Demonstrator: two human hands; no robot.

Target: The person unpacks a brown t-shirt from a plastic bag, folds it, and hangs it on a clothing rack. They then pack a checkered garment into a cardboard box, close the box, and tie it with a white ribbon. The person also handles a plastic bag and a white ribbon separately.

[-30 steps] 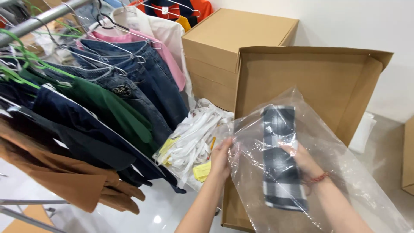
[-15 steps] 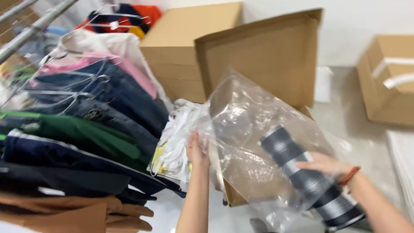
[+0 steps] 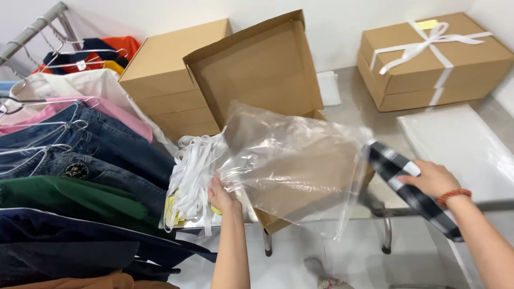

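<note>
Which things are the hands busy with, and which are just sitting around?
In use:
left hand holding the clear plastic bag
right hand holding the black-and-white checked cloth

Lying about:
open cardboard box
ribbon-tied box
white ribbons
hanging clothes

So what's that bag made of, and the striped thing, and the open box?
Bag: thin clear plastic film, glossy; you see through it, with crinkles and glare. Striped thing: looks like soft woven or knit fabric, matte, black with white bands; it bends limply in the right hand. Open box: brown cardboard, matte, with folded flaps.
</note>
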